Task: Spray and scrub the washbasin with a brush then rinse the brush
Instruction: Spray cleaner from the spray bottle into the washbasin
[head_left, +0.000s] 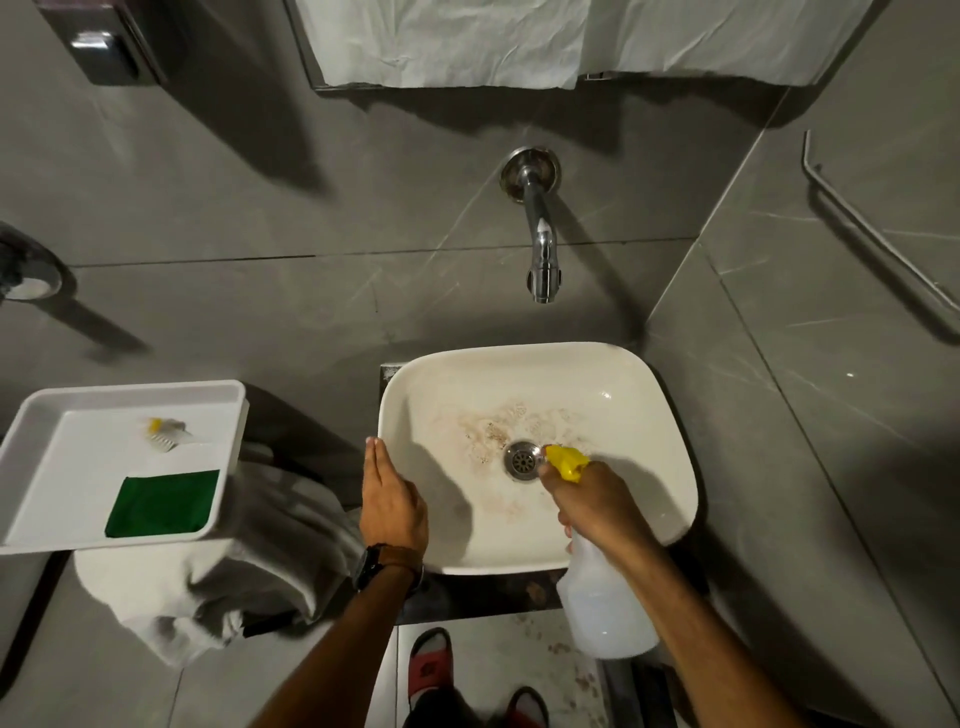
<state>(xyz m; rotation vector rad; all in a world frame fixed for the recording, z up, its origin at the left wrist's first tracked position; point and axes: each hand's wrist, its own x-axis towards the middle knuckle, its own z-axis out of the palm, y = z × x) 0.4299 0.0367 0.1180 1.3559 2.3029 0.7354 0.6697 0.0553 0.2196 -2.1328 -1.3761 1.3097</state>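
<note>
I had my right hand (592, 499) clamped round the spray bottle (605, 597), left hand (389, 499) flat, fingers together, on the washbasin (649, 467) rim. Risk: nozzle sat near the drain (521, 460), so spray could miss the stains (488, 431).

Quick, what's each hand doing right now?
Left hand: open, flat on the white ceramic washbasin rim.
Right hand: closed, holding the clear plastic spray bottle with yellow nozzle.

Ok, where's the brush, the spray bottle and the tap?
Brush (162, 433): head view, on its bristles, in the white tray.
Spray bottle (602, 608): head view, on its clear body.
Tap (542, 244): head view, on its spout.
</note>
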